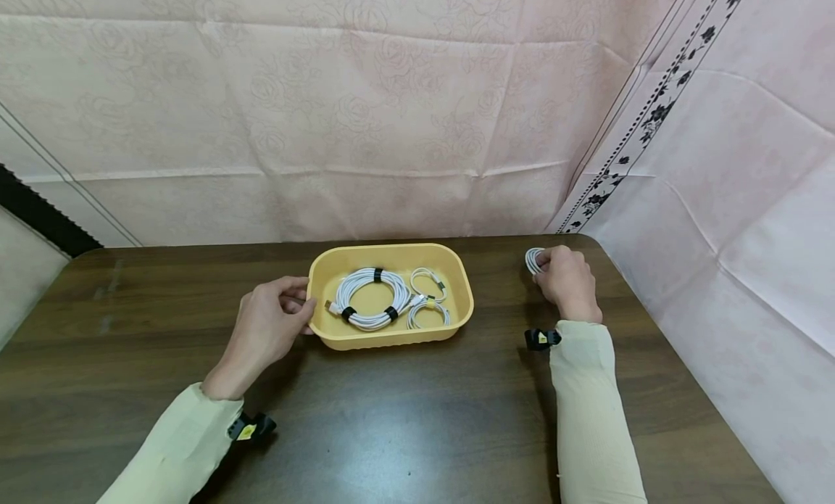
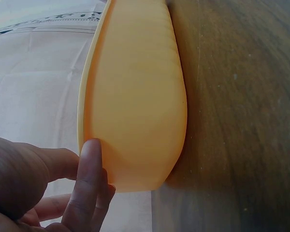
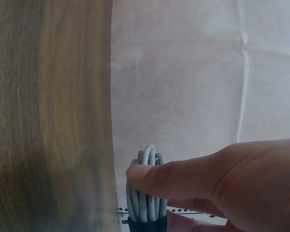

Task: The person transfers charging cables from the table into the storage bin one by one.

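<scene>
My left hand (image 1: 264, 326) holds the left end of a yellow plastic tray (image 1: 391, 339), thumb and fingers at its rim. In the left wrist view, the fingers touch the tray's outer wall (image 2: 135, 96). Inside lie a large coil of white cable (image 1: 343, 290) bound with black straps and two smaller white cable coils, one (image 1: 441, 285) behind the other (image 1: 446, 314). Toward the table's right end, my right hand (image 1: 569, 279) pinches a coiled white cable (image 1: 533, 258). In the right wrist view, the thumb presses across the strands, above a black strap (image 3: 147, 226).
The tray stands on a dark wooden table (image 1: 404, 417), close to its far edge. A pale patterned cloth (image 1: 365, 127) hangs behind the table and another cloth (image 1: 750, 272) along the right side.
</scene>
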`<state>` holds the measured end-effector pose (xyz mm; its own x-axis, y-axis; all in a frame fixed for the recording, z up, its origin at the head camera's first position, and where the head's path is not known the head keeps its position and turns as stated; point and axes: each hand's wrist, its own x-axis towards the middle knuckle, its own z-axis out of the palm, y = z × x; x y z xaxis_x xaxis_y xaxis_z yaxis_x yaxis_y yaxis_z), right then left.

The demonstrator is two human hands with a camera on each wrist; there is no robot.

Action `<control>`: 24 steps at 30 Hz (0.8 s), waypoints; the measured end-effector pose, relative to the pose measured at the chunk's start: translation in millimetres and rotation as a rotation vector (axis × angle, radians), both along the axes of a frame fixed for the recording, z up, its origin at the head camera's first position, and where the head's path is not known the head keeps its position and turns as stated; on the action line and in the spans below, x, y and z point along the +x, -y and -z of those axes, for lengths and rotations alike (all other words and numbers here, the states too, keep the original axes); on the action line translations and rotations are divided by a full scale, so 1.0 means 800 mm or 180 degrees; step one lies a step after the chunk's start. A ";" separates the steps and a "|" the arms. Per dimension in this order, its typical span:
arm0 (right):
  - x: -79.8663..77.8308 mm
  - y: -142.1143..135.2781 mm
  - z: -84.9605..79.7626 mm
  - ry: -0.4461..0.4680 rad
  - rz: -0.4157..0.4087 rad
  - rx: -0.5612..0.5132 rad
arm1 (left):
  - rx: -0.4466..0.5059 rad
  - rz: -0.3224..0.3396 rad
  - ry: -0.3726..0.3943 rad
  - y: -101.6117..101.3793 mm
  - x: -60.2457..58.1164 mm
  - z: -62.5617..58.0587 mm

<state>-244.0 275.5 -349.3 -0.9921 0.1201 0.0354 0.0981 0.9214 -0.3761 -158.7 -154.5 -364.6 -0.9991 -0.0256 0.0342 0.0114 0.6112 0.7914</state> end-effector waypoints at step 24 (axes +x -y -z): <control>0.002 0.013 -0.006 -0.0173 -0.0141 0.0045 | -0.0010 -0.0004 0.0003 0.000 0.000 0.000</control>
<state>-242.1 265.3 -344.4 -0.9930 0.0751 0.0908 0.0367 0.9296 -0.3667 -158.4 -154.6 -364.5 -0.9991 -0.0268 0.0332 0.0098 0.6137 0.7895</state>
